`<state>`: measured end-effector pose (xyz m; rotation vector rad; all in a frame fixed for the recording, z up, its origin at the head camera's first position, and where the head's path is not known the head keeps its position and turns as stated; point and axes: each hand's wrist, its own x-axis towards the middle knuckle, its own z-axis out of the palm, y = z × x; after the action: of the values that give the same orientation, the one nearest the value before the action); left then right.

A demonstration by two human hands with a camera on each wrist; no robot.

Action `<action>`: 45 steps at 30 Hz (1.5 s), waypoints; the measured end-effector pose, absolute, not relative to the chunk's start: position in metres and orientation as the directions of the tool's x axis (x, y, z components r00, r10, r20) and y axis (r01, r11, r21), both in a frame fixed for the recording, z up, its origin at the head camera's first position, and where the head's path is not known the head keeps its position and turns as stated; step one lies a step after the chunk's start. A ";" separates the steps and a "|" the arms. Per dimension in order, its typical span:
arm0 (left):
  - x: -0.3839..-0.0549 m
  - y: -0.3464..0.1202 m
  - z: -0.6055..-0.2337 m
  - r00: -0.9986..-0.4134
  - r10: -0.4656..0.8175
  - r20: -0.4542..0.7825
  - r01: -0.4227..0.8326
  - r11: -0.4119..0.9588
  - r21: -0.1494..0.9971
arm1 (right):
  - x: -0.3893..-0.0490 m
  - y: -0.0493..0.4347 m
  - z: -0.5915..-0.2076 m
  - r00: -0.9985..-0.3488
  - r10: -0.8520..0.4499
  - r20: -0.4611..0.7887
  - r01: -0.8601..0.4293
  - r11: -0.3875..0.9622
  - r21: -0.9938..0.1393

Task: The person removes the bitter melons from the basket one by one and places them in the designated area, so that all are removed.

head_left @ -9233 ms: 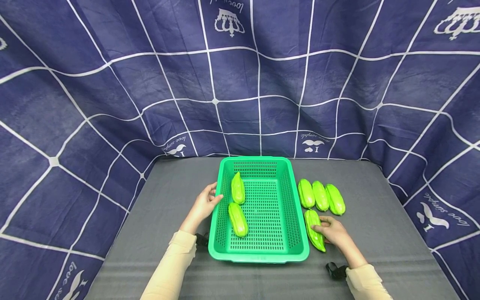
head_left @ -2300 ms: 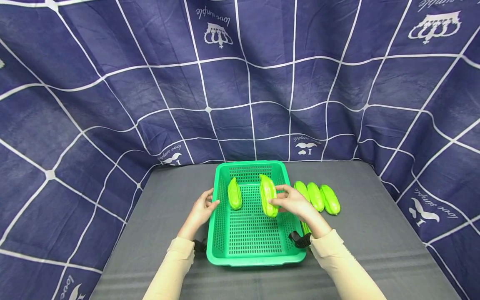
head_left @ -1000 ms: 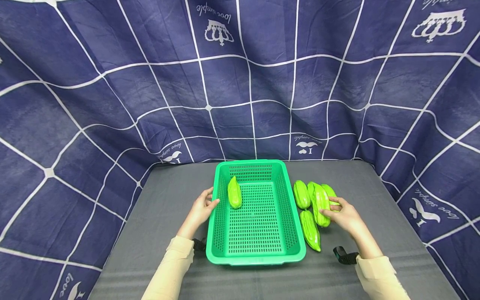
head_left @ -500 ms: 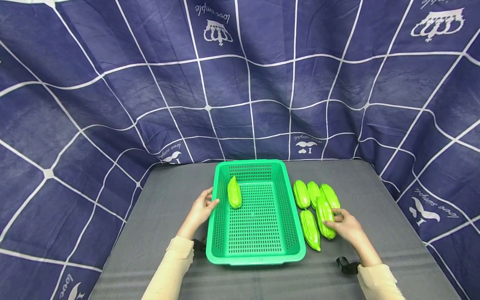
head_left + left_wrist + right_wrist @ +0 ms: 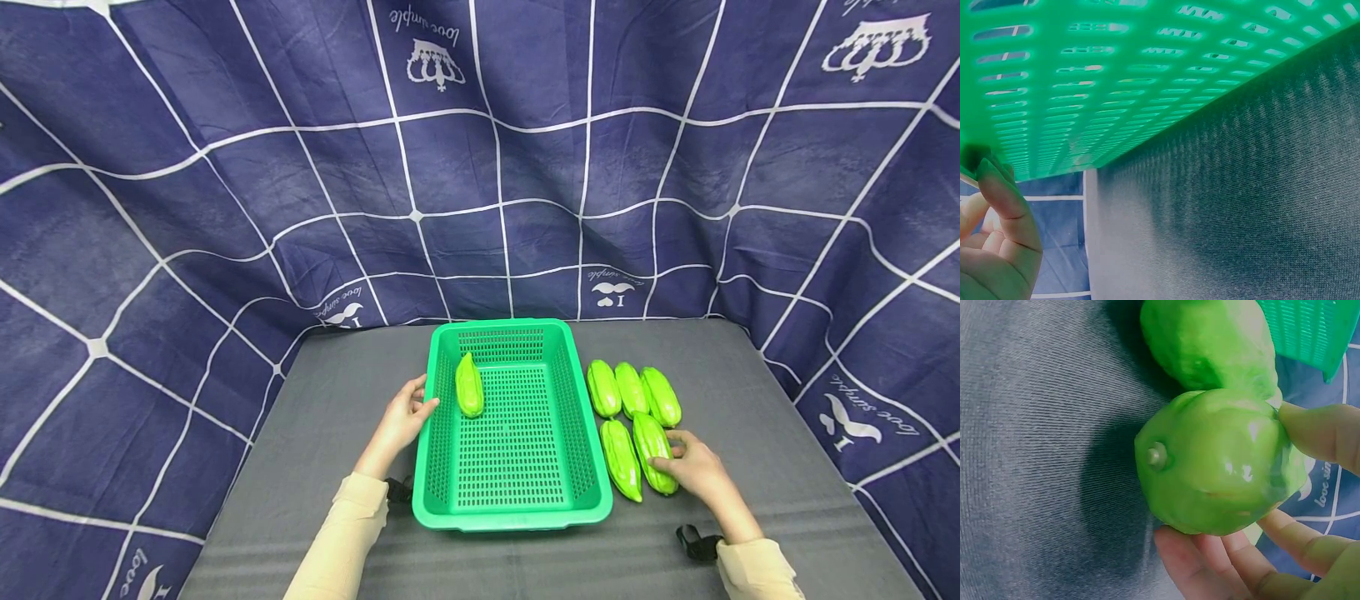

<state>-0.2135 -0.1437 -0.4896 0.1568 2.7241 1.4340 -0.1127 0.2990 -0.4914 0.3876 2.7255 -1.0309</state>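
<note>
In the head view my left hand [image 5: 402,420] grips the left rim of a green perforated plastic basket [image 5: 512,522], thumb over the edge and the other fingers outside. The left wrist view shows those curled fingers at the basket's wall [image 5: 1147,69]. My right hand [image 5: 696,467] holds a bright green bitter melon [image 5: 654,452] between thumb and fingers, down by the grey tabletop right of the basket. Its stem end faces the right wrist camera, and a second bitter melon [image 5: 1210,344] lies close beside it. One more bitter melon [image 5: 469,386] lies inside the basket at its left wall.
A row of 3 bitter melons [image 5: 631,390] lies behind the held one, and another bitter melon [image 5: 621,461] lies between it and the basket. The grey tabletop [image 5: 330,400] meets a blue checked curtain [image 5: 480,167] at the back and sides.
The right hand lifted the nearer bitter melon out of the basket, carried it right, and lowered it beside the one set down earlier. The left hand has stayed on the basket's rim.
</note>
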 end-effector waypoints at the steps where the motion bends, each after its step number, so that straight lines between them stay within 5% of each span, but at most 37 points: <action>1: -0.213 -0.144 -0.489 -0.993 0.117 -0.004 0.063 0.563 0.824 | -0.113 0.299 -0.492 -0.945 0.174 -0.279 0.315 0.720 -0.618; 35: -0.213 -0.144 -0.491 -0.993 0.117 -0.016 0.052 0.559 0.828 | -0.108 0.297 -0.502 -0.932 0.156 -0.327 0.328 0.745 -0.580; 45: -0.214 -0.144 -0.492 -0.993 0.116 -0.009 0.058 0.565 0.823 | -0.117 0.293 -0.479 -0.950 0.141 -0.279 0.289 0.737 -0.611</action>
<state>-0.2137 -0.1440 -0.4917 0.1524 2.7236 1.4281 -0.1173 0.2934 -0.4786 0.3425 2.7241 -1.0117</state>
